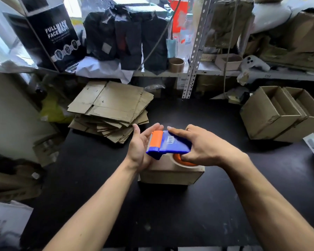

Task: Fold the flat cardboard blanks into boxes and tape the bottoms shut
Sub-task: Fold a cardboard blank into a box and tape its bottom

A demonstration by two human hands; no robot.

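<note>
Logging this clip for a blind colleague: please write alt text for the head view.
Over a small cardboard box on a black table, the right hand grips a blue-and-orange tape dispenser while the open left hand steadies its cutter end. Flat cardboard blanks are stacked behind-left; folded boxes stand right.

Tape dispenser (168, 144) — blue body, orange roller guard at its left end, serrated cutter edge beside it, orange hub showing through the tape roll beneath. It sits tilted on top of a small folded box (171, 172), plain brown cardboard, standing closed-face-up on the black table (152, 214). Stack of flat blanks (110, 109) lies on the table's far-left corner — sheets fanned unevenly, creases and slots visible. Two open assembled boxes (283, 115) stand at the far right, touching one another.
</note>
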